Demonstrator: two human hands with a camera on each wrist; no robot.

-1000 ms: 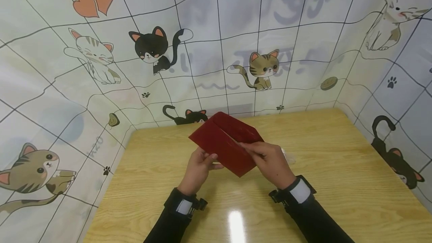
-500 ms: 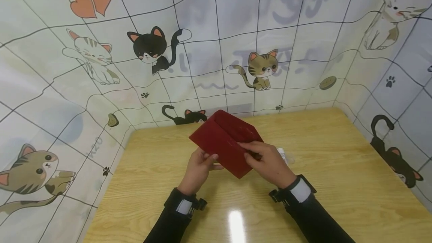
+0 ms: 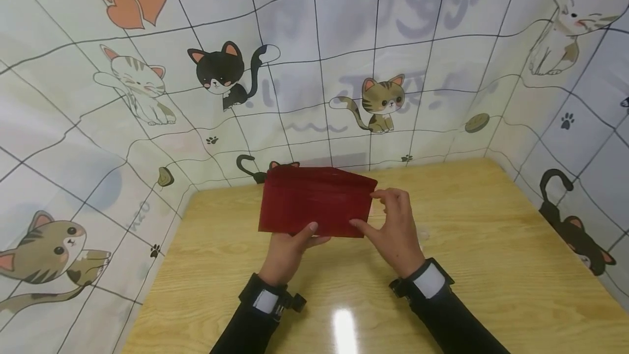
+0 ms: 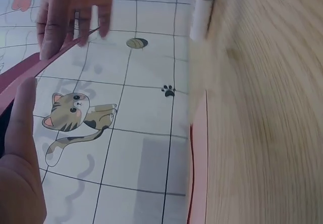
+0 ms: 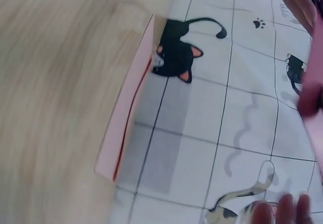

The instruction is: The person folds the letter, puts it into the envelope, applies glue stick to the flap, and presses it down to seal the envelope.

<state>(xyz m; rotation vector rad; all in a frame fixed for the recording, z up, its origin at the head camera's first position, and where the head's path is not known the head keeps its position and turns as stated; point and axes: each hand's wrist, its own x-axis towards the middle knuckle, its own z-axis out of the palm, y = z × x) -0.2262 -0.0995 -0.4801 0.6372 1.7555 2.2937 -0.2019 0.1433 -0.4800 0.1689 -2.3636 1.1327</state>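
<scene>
A dark red paper envelope (image 3: pixel 314 209) is held up over the table in the head view, flap side uppermost. My left hand (image 3: pixel 285 255) grips its lower edge, thumb on the front and fingers behind. At the right end is my right hand (image 3: pixel 395 234), its thumb touching the lower front and its index fingertip at the short edge. The left wrist view shows the envelope (image 4: pixel 20 75) edge-on, with the fingers of the right hand (image 4: pixel 75 12) spread and fairly straight around its end, slightly blurred.
On the wooden table (image 3: pixel 491 250) lies a flat pinkish folded paper (image 4: pixel 199 163) with a red edge, hidden behind the envelope in the head view. A white capped tube (image 4: pixel 203 12) stands farther along. Cat-printed sheeting (image 3: pixel 304 64) walls the table's back and sides.
The envelope has turned from a diagonal slant to nearly level, facing me. My right hand has left the flap opening and moved to the right-hand edge. My left hand still holds the bottom.
</scene>
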